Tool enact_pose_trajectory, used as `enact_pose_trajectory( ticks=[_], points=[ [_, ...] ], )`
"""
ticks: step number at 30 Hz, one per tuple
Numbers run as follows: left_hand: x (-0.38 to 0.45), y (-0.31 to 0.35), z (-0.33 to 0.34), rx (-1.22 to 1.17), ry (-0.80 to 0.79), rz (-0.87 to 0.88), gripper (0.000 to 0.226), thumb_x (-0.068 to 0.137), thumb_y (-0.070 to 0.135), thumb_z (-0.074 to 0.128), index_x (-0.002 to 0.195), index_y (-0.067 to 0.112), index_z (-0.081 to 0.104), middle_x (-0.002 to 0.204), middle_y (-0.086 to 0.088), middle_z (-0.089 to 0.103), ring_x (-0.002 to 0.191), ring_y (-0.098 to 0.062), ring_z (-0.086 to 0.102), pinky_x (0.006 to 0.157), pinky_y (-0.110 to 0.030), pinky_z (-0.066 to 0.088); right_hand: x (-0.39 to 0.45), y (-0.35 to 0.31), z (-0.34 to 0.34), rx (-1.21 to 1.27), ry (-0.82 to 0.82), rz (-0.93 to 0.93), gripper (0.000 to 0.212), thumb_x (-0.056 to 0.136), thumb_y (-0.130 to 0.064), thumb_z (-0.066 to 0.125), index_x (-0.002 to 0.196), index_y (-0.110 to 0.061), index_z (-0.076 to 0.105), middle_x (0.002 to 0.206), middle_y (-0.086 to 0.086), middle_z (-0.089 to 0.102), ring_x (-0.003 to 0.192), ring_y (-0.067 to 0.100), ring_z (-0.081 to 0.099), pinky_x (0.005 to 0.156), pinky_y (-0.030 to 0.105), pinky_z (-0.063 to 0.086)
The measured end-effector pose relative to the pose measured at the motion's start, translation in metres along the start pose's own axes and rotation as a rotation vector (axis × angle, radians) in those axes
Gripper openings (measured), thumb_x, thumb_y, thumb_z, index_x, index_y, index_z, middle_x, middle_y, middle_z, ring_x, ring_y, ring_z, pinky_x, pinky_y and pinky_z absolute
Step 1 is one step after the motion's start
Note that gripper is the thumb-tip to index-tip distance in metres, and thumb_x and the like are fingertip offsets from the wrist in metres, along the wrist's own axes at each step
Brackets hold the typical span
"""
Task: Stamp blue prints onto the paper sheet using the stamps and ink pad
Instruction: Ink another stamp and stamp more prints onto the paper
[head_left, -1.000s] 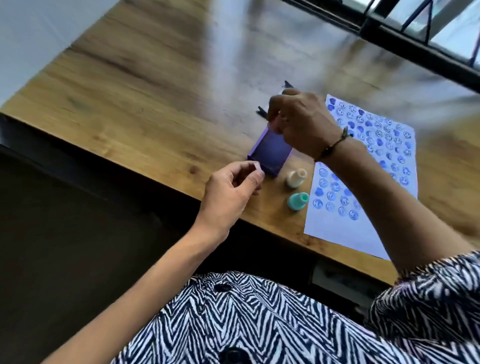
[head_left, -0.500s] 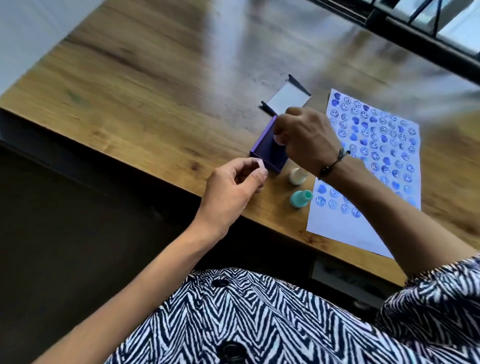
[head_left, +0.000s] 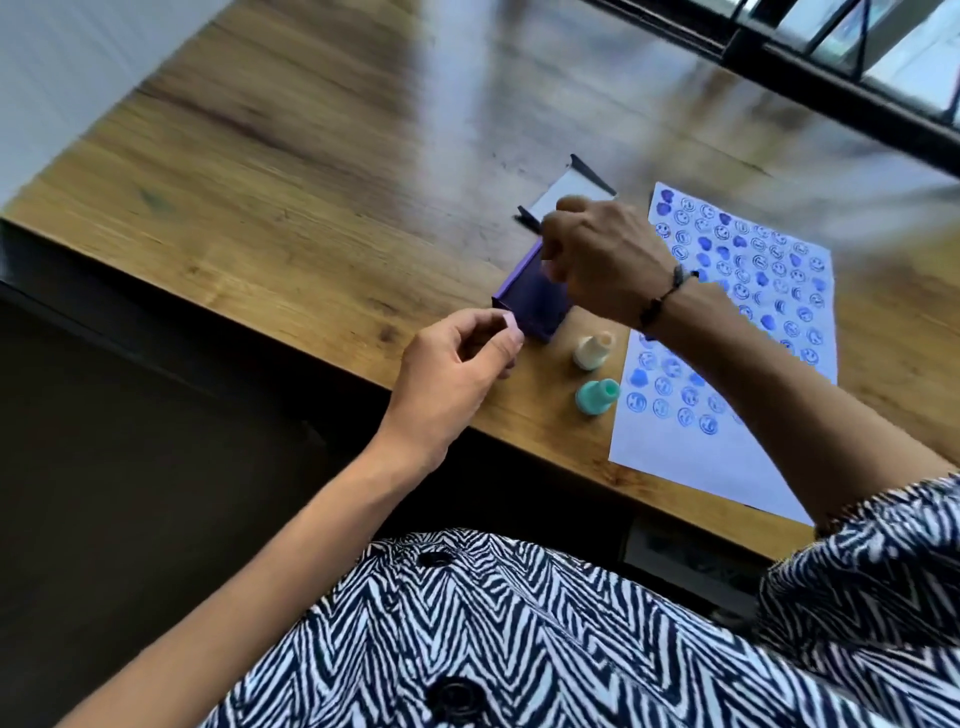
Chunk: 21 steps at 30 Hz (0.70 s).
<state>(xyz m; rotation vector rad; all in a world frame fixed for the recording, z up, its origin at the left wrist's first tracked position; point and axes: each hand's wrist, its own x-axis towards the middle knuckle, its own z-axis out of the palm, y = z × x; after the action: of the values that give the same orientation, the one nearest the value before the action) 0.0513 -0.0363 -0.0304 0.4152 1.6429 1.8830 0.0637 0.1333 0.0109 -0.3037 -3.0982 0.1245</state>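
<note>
On the wooden table (head_left: 291, 171), near its front edge: blue ink pad (head_left: 532, 301), open, long axis running from the near edge away toward the far side, inked face up. Just beyond its far end, the lid (head_left: 563, 195), white inside with dark rims, lying flat.

Over the pad: right hand (head_left: 608, 260), fingers bunched downward and closed narrow around something small and pale at the tips, likely a stamp, though blurred and mostly hidden; cannot tell whether touching the ink. Dark bracelet (head_left: 667, 296) around that wrist.

At the pad's near corner: left hand (head_left: 457, 374), thumb and forefinger pinched narrow, fingertips just beside the pad's rim; cannot tell whether gripping anything or touching the pad.

Right of the pad, between it and the sheet: cream stamp (head_left: 592, 351) and, nearer the table edge, teal stamp (head_left: 596, 396), both upright on wide bases, narrow handles tilted toward the right in this wide view, apart from each other.

Further right: paper sheet (head_left: 691, 457), flat, long axis from near edge toward the far side, covered in rows of blue smiley and solid prints, bare white strip at its near end. Right forearm crossing above the sheet's left part.
</note>
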Motion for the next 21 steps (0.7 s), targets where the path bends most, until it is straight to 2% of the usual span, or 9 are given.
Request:
enact_pose_trajectory(
  ticks=[2,6,8,12,14,17,21],
  points=[
    [0.002,0.001,-0.002,-0.01,0.01,0.012,0.016,0.081,0.008,0.062,0.079,0.024,0.065,0.066,0.006,0.062,0.064,-0.012,0.056,0.059,-0.017,0.05,0.001,0.001,-0.001,0.024,0.042,0.006,0.009,0.076,0.0,0.053,0.083,0.001,0.059,0.096,0.023,0.06,0.081,0.041,0.058,0.06,0.04,0.041],
    [0.001,0.002,-0.002,-0.01,0.009,0.004,0.013,0.081,0.008,0.063,0.08,0.022,0.066,0.063,0.009,0.062,0.063,-0.011,0.056,0.058,-0.017,0.049,-0.003,-0.003,0.001,0.061,-0.009,-0.021,0.008,0.073,0.003,0.052,0.077,0.0,0.058,0.092,0.022,0.059,0.076,0.042,0.058,0.059,0.044,0.046],
    [0.002,0.003,-0.003,-0.012,0.003,0.002,0.007,0.077,0.016,0.064,0.08,0.022,0.066,0.065,0.009,0.063,0.063,-0.01,0.057,0.059,-0.018,0.05,-0.001,-0.006,0.0,0.089,0.038,-0.037,0.009,0.071,0.004,0.052,0.076,-0.001,0.058,0.09,0.022,0.06,0.075,0.041,0.058,0.056,0.041,0.042],
    [0.002,0.002,-0.004,-0.002,0.013,0.003,0.007,0.077,0.018,0.063,0.084,0.018,0.066,0.072,-0.001,0.062,0.065,-0.013,0.056,0.06,-0.018,0.049,-0.004,-0.011,0.004,0.033,-0.056,-0.092,0.008,0.073,0.001,0.053,0.08,-0.001,0.058,0.095,0.021,0.059,0.079,0.04,0.057,0.056,0.034,0.029],
    [0.001,0.003,-0.002,-0.003,0.006,0.004,0.008,0.081,0.012,0.063,0.083,0.019,0.065,0.072,-0.001,0.062,0.066,-0.013,0.056,0.06,-0.018,0.049,-0.005,-0.01,0.003,0.092,-0.021,-0.11,0.008,0.071,0.003,0.054,0.076,-0.001,0.058,0.09,0.021,0.06,0.074,0.039,0.056,0.055,0.034,0.03],
    [0.002,0.003,0.001,0.002,-0.006,0.016,0.014,0.082,0.01,0.063,0.08,0.024,0.066,0.071,0.003,0.063,0.066,-0.012,0.057,0.06,-0.018,0.049,-0.005,-0.012,0.005,0.08,-0.061,-0.116,0.006,0.071,0.001,0.054,0.076,-0.001,0.056,0.091,0.021,0.059,0.075,0.04,0.056,0.055,0.036,0.031],
    [0.003,0.003,0.004,0.002,-0.015,0.01,0.015,0.081,0.011,0.063,0.078,0.026,0.066,0.065,0.01,0.065,0.064,-0.01,0.057,0.059,-0.018,0.05,-0.002,-0.014,0.007,0.148,-0.029,-0.095,0.007,0.071,0.0,0.053,0.074,-0.004,0.057,0.089,0.018,0.06,0.074,0.039,0.056,0.056,0.042,0.042]
  ],
)
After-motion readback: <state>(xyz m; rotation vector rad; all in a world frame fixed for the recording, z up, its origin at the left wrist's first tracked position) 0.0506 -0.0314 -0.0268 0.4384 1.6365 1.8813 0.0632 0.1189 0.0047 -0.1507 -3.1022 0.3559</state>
